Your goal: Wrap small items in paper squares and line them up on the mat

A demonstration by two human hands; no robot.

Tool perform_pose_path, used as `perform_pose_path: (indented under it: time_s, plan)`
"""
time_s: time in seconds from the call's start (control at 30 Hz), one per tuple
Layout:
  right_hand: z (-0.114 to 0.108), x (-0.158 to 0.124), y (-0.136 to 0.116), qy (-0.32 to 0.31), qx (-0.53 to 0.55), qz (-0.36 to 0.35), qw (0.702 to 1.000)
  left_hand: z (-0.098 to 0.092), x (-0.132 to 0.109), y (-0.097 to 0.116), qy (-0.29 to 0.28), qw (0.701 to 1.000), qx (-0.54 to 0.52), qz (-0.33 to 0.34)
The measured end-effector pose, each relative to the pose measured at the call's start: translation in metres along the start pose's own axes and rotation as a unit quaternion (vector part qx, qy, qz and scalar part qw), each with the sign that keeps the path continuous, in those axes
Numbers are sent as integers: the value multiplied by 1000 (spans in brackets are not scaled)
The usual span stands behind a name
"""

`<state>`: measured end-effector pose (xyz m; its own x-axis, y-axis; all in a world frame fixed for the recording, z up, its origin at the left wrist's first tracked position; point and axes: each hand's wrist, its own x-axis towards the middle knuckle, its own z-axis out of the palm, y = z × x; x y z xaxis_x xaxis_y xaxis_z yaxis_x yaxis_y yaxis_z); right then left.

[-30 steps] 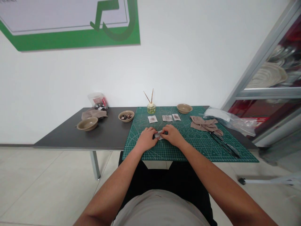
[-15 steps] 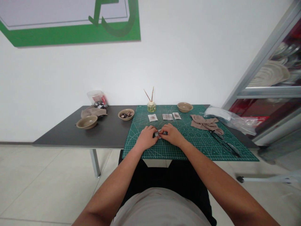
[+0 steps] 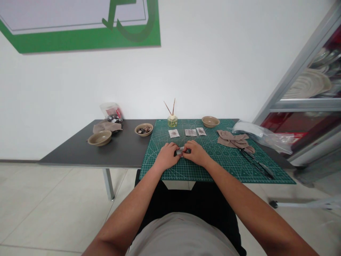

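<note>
My left hand (image 3: 167,155) and my right hand (image 3: 195,153) meet over the front part of a green cutting mat (image 3: 213,170). Between their fingertips they pinch a small whitish paper piece (image 3: 180,150), largely covered by the fingers. Both hands are closed on it, one from each side. Beyond the hands lie a white square with a brown print (image 3: 174,133) and, to its right, two similar printed squares (image 3: 190,132). What sits inside the held piece, if anything, is hidden.
A bowl of dark and pale bits (image 3: 144,130) stands left of the mat, with another bowl (image 3: 99,138) farther left. At the back are a diffuser bottle (image 3: 172,121) and a third bowl (image 3: 210,122). A brown cloth (image 3: 234,139), glasses (image 3: 257,164) and a plastic bag (image 3: 262,135) lie right.
The fingers have shifted slightly around the whitish piece, and a little more of it shows between them. Otherwise the view has only moved slightly.
</note>
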<state>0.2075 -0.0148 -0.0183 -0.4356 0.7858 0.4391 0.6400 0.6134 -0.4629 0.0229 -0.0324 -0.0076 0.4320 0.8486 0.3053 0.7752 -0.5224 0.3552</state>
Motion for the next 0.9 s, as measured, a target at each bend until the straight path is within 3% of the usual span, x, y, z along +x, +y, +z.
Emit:
perform_pose_path:
  time_s: [0.2, 0.33, 0.47, 0.63, 0.83, 0.9]
  plan:
    - [0, 0, 0, -11, -5, -22, 1000, -1, 0, 2, -13, 1000, 3, -10]
    - [-1, 0, -2, 24, -46, 18, 999, 0, 0, 1, -6, 1000, 3, -4]
    - [-1, 0, -3, -3, -26, -11, 1000, 0, 0, 0, -8, 1000, 2, -6]
    - [2, 0, 2, 29, -31, 28, 999, -1, 0, 1, -7, 1000, 2, -6]
    - [3, 0, 4, -11, -23, -35, 999, -1, 0, 1, -11, 1000, 1, -6]
    - [2, 0, 3, 1, -25, -24, 999, -1, 0, 1, -7, 1000, 1, -5]
